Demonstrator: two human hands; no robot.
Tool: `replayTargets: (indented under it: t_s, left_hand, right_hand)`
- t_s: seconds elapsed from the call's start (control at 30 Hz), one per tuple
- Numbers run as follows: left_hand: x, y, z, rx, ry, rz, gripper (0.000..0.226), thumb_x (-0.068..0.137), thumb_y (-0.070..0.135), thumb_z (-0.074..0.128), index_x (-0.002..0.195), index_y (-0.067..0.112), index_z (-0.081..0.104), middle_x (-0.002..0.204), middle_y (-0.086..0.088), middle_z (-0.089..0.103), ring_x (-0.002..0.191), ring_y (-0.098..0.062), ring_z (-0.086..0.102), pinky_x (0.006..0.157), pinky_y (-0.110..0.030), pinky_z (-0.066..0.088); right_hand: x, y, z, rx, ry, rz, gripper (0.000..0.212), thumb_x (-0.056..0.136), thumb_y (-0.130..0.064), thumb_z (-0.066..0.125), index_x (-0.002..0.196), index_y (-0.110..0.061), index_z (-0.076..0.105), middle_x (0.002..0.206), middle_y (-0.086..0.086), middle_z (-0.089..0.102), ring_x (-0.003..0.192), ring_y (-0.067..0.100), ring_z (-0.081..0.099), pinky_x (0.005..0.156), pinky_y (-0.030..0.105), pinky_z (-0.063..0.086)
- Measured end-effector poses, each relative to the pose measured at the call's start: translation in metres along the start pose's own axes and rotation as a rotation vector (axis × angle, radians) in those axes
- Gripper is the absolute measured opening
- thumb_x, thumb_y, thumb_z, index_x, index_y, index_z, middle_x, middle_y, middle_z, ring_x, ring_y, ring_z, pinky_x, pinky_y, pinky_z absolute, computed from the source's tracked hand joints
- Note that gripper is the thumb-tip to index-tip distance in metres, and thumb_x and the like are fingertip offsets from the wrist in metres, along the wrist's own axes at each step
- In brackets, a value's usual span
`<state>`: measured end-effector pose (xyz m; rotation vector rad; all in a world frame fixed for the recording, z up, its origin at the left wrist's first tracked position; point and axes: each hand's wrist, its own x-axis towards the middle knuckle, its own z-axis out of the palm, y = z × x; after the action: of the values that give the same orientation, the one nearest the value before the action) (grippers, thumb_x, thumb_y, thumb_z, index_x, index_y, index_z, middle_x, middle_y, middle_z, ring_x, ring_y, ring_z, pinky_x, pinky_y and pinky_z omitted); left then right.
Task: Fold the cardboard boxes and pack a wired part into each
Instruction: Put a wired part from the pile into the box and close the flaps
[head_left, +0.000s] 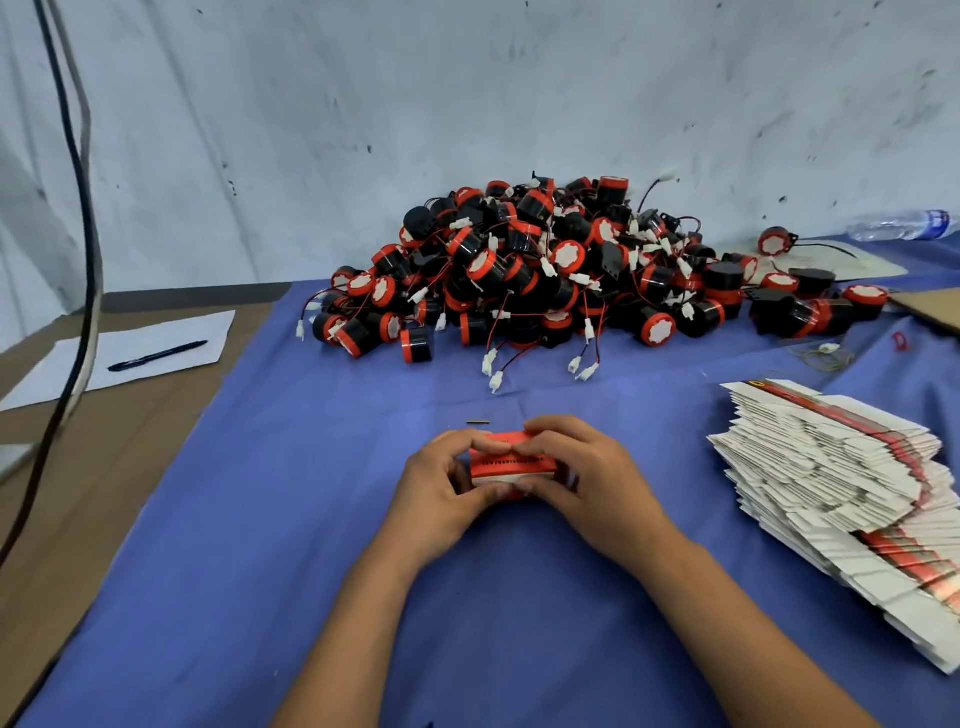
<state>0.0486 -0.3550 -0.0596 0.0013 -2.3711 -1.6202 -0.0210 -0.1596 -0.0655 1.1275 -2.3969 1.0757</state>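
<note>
Small red-and-white box (511, 464), folded up, lies near the front of the blue table (260, 519). Pile of black-and-red wired parts (545, 270) behind it. Fanned stack of flat white box blanks (841, 483) right of the box.

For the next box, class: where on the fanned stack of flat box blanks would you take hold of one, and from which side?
Probably pinch the top blank of the stack of flat box blanks at its near-left edge, reaching from the centre of the blue cloth. The sheets fan out stepwise there, so single edges stand free, and both hands, now holding the red box, are nearest that side.
</note>
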Motion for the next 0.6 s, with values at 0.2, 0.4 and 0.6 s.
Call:
replayTargets:
  t_s: [0.2, 0.4, 0.6]
  left_hand:
    - [-0.002, -0.001, -0.003, 0.058, -0.018, 0.023, 0.043, 0.079, 0.008, 0.083, 0.113, 0.032, 0.072, 0.072, 0.006, 0.066, 0.058, -0.017, 0.047, 0.06, -0.03, 0.046]
    - [0.0, 0.0, -0.002, 0.049, -0.02, 0.034, 0.056, 0.078, -0.004, 0.083, 0.12, 0.029, 0.069, 0.11, 0.008, 0.073, 0.074, -0.042, 0.058, 0.075, -0.049, 0.059]
    - [0.002, -0.004, -0.002, 0.05, 0.026, 0.054, 0.074, 0.074, 0.004, 0.091, 0.134, 0.033, 0.058, 0.116, 0.007, 0.071, 0.06, -0.014, 0.052, 0.065, -0.028, 0.053]
  right_hand:
    - [0.004, -0.002, -0.005, 0.016, 0.018, -0.003, 0.03, 0.089, -0.043, 0.076, 0.113, -0.026, 0.075, 0.126, -0.008, 0.067, 0.1, 0.013, 0.067, 0.082, 0.039, 0.057]
    - [0.005, -0.006, -0.001, 0.135, 0.107, 0.033, 0.028, 0.094, -0.037, 0.07, 0.116, -0.022, 0.078, 0.117, -0.005, 0.07, 0.106, 0.013, 0.065, 0.087, 0.037, 0.056]
    - [0.012, -0.016, 0.003, 0.189, 0.105, 0.062, 0.029, 0.1, -0.018, 0.054, 0.12, -0.024, 0.074, 0.114, -0.01, 0.066, 0.118, 0.018, 0.045, 0.099, 0.02, 0.038]
